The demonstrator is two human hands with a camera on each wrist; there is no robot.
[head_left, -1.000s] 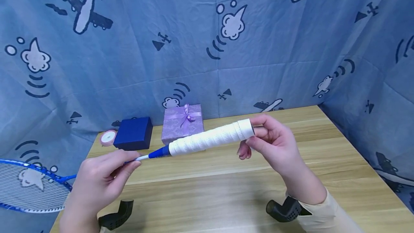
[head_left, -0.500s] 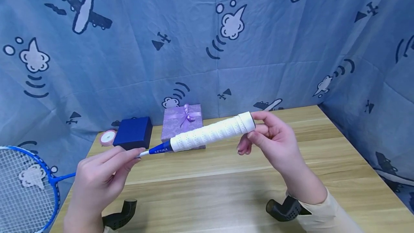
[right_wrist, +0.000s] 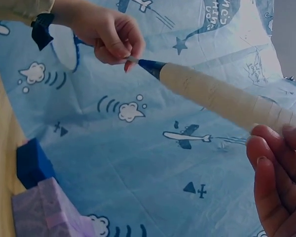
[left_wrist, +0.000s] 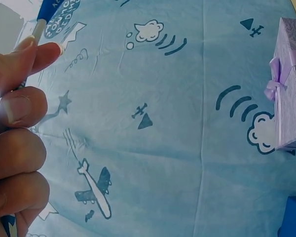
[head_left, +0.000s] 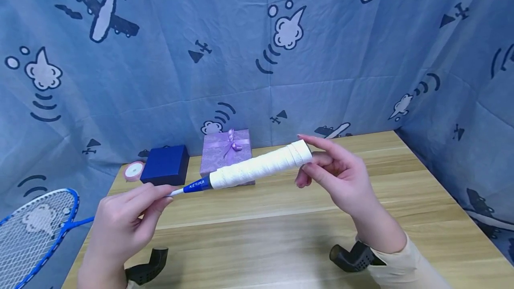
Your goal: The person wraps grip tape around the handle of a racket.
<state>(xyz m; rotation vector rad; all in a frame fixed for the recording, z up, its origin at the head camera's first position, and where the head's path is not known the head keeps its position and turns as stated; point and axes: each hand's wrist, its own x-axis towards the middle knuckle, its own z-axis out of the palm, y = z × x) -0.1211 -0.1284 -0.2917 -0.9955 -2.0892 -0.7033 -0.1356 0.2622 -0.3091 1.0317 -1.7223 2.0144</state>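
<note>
A blue badminton racket with a white-wrapped handle [head_left: 261, 165] is held up above the table, its grip end to the right. My left hand [head_left: 124, 222] pinches the thin white shaft just beyond the blue cone [head_left: 196, 185] marked KESIKA. Behind that hand, the strung head [head_left: 38, 231] reaches out past the left frame edge. At the butt of the handle my right hand [head_left: 339, 175] pinches the white wrap with thumb and fingers, the index finger stretched along its top. The right wrist view shows those fingers [right_wrist: 266, 163] at the wrapped end.
Along the back of the wooden table [head_left: 281, 244] stand a purple gift box [head_left: 225, 150] with a ribbon bow, a dark blue box [head_left: 165, 166] and a pink ribbon roll [head_left: 134, 171]. A blue patterned curtain [head_left: 241, 57] hangs behind and at the sides.
The racket has rolled about its length: the head's tilt changes and the KESIKA lettering has come into view. The right index finger has moved over the top of the handle's end.
</note>
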